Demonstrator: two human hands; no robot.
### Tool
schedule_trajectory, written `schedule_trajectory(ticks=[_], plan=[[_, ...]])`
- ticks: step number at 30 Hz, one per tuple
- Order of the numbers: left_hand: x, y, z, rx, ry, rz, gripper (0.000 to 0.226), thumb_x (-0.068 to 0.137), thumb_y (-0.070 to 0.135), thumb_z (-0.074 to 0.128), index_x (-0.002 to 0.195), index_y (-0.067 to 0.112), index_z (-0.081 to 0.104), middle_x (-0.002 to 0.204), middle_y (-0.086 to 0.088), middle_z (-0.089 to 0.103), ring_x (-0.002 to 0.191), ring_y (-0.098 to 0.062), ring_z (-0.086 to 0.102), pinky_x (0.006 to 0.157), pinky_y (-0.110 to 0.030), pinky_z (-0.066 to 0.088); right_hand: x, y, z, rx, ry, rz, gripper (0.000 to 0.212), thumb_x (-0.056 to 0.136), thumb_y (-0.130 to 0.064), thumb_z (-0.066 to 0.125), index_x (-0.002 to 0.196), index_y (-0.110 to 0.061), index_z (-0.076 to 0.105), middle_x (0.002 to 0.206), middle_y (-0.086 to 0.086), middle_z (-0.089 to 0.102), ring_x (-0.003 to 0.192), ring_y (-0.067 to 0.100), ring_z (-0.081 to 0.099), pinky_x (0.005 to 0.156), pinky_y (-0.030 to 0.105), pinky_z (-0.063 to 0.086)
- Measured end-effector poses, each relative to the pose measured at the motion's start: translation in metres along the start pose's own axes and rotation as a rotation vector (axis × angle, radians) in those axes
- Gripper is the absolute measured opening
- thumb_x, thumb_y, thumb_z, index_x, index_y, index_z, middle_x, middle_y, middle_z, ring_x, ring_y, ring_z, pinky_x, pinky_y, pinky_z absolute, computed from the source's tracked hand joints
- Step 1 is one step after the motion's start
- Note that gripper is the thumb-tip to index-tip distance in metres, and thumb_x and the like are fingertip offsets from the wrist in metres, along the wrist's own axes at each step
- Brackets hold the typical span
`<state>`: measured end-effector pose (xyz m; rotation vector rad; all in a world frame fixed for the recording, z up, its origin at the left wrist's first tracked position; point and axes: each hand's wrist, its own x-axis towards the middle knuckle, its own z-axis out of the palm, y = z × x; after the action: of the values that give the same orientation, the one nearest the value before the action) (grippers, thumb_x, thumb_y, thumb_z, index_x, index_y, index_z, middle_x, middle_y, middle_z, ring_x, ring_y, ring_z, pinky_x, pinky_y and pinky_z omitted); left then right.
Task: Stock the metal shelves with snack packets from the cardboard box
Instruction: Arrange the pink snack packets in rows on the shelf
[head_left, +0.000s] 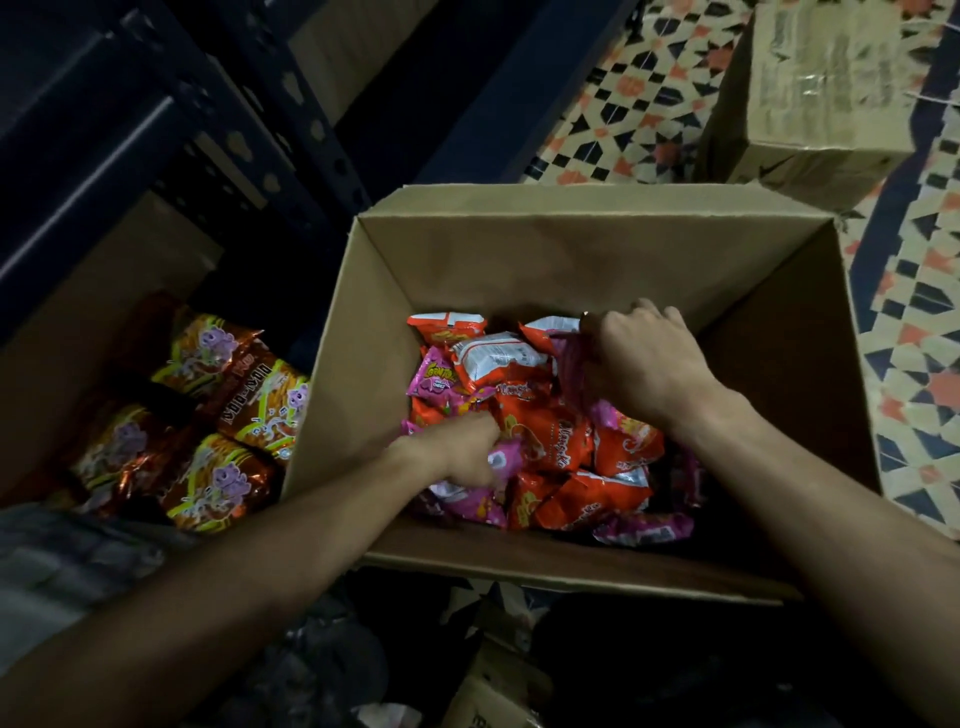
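Observation:
An open cardboard box (571, 249) stands on the floor, its bottom covered with several orange and pink snack packets (540, 431). Both my hands are down inside it. My left hand (457, 447) has its fingers curled into the pile at the left, gripping a pink packet (501, 460). My right hand (649, 353) is at the far right of the pile, fingers curled round a pink packet (569, 364). The dark blue metal shelves (171, 130) rise at the upper left.
Several brown-and-yellow snack packets (218, 415) lie on a low shelf left of the box. A closed, taped cardboard box (810, 104) sits on the patterned tile floor (914, 332) at the upper right. More cardboard and wrapping lie below the box.

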<state>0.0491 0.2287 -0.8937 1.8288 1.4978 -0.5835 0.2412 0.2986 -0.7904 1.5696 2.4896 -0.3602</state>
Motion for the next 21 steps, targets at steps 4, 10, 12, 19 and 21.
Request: schedule_trajectory(ticks=[4,10,12,19,21], plan=[[-0.007,-0.019,-0.007,-0.269,0.2,-0.16,0.039,0.082,0.04,0.072,0.076,0.004,0.061,0.081,-0.009,0.059,0.076,-0.023,0.058,0.062,-0.035,0.042,0.003,-0.003,0.003,0.021,0.001,-0.007,0.028,0.092,-0.027,0.057,0.114,-0.011,0.061,0.111,0.015,0.065,0.114,0.036,0.051,0.091,0.041,0.037],[0.013,-0.034,0.012,-0.739,0.173,-0.402,0.066,0.089,0.035,0.071,0.145,0.015,0.045,0.148,-0.006,0.045,0.132,-0.025,0.048,0.107,-0.027,0.038,0.004,-0.003,0.009,0.05,-0.009,-0.006,0.03,0.091,-0.026,0.057,0.117,-0.012,0.061,0.113,0.015,0.065,0.114,0.036,0.052,0.091,0.041,0.038],[0.018,-0.029,0.011,-1.026,0.15,-0.413,0.066,0.09,0.025,0.07,0.148,0.015,0.04,0.145,-0.004,0.049,0.126,-0.025,0.054,0.107,-0.034,0.042,0.005,-0.001,0.009,0.06,-0.005,-0.01,0.029,0.091,-0.026,0.058,0.116,-0.012,0.06,0.113,0.014,0.065,0.113,0.036,0.052,0.091,0.041,0.038],[0.023,-0.034,0.012,-1.331,0.195,-0.434,0.055,0.088,0.019,0.072,0.139,0.015,0.053,0.13,-0.009,0.064,0.109,-0.023,0.066,0.097,-0.039,0.053,0.013,0.004,0.013,0.079,-0.003,0.005,0.026,0.09,-0.028,0.058,0.111,-0.013,0.061,0.111,0.014,0.066,0.112,0.036,0.053,0.087,0.041,0.038],[0.024,-0.033,0.014,-1.334,0.233,-0.44,0.059,0.085,0.02,0.074,0.139,0.016,0.052,0.134,-0.001,0.059,0.117,-0.024,0.061,0.103,-0.036,0.046,0.015,0.005,0.016,0.082,-0.004,0.008,0.025,0.09,-0.028,0.059,0.11,-0.014,0.061,0.11,0.014,0.066,0.112,0.036,0.053,0.086,0.041,0.038]])
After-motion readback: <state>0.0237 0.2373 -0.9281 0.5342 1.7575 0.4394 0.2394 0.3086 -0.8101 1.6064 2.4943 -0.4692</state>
